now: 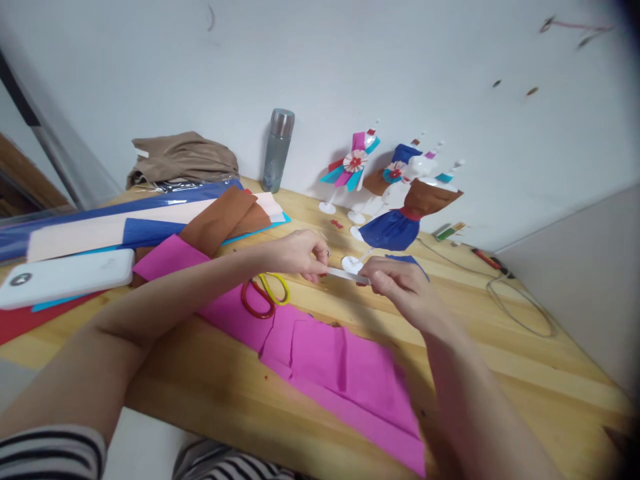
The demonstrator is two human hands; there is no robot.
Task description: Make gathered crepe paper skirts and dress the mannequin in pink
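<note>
A thin whitish strip (346,274), perhaps tape, is stretched between my two hands above the table. Its left end is pinched by the fingers of my left hand (303,255). At the other end, my right hand (397,285) grips the strip between thumb and fingers. Scissors with one red and one yellow handle loop (257,300) lie below my left hand; their blades are hidden. Creased magenta crepe paper (345,367) spreads over the table in front of me. Just beyond my right hand stands a small white dress form with a brown top and blue skirt (393,228).
More dressed forms (355,163) stand by the wall. A grey flask (279,150) is behind the layered coloured paper (220,217). A white power bank-like device (67,277) rests at left. A cable (520,323) curls at right on the wooden table (500,373).
</note>
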